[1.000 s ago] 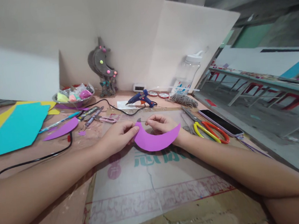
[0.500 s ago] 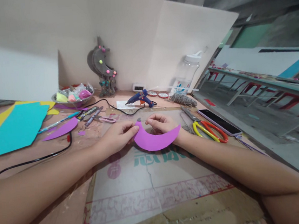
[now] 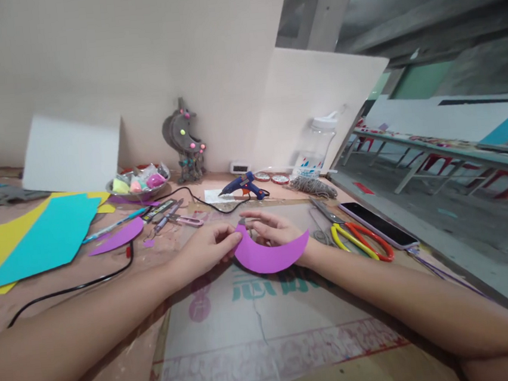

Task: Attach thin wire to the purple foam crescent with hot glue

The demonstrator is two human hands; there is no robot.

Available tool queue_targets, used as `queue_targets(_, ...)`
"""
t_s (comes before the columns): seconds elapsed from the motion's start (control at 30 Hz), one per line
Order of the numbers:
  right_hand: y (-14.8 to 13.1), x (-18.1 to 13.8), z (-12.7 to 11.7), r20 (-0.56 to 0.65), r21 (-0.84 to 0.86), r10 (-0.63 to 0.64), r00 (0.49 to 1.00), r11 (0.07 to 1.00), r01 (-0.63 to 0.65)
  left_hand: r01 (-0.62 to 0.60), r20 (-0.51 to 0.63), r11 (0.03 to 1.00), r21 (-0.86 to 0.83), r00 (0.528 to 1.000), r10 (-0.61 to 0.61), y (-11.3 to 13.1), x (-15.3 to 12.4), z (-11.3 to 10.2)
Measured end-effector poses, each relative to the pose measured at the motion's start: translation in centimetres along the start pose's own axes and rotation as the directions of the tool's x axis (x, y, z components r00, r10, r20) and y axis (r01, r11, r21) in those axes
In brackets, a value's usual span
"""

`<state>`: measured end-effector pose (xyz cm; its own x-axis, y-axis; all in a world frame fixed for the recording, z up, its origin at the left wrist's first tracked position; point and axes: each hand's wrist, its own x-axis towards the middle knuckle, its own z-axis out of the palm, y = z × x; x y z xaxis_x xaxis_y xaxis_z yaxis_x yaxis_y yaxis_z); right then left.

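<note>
Cluttered craft table, and the purple crescent-shaped foam cutout sits between both hands: left hand pinches its upper tip, right hand behind it, fingers loosely curled, touching it.

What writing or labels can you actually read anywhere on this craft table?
Nothing reads clearly.
Cardboard sheet: large teal characters under the purple paper crescent, partly hidden and blurred, unreadable.
Same sheet: a round pink mark and red patterned band, illegible.
Plastic bottle: blue and red label, too small to read.
</note>
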<state>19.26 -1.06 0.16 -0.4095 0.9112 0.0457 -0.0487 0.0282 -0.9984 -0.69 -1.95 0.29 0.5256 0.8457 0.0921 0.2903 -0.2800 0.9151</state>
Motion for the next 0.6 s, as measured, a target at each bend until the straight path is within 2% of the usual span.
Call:
queue_targets(0.1,-0.01,0.06,0.34,0.066,-0.033,0.089,0.994,0.996,-0.087,-0.003,0.006,0.999,0.034,1.000,0.003,0.04,-0.11,0.01)
queue_targets(0.2,-0.13,0.25,0.62,0.048,-0.080,0.130,0.990,0.989,-0.125,0.025,0.023,0.999,0.025,0.999,-0.025,0.19,-0.20,0.01)
queue_targets(0.43,-0.04,0.13,0.84,-0.040,-0.240,0.038,0.998,0.970,-0.047,0.098,0.008,0.995,0.005,0.995,-0.098,0.62,-0.41,0.11)
queue_targets(0.6,-0.29,-0.15,0.91,-0.023,-0.246,0.044,0.999,0.968,-0.048,0.026,0.027,1.000,-0.004,0.999,-0.026,0.07,-0.14,-0.01)
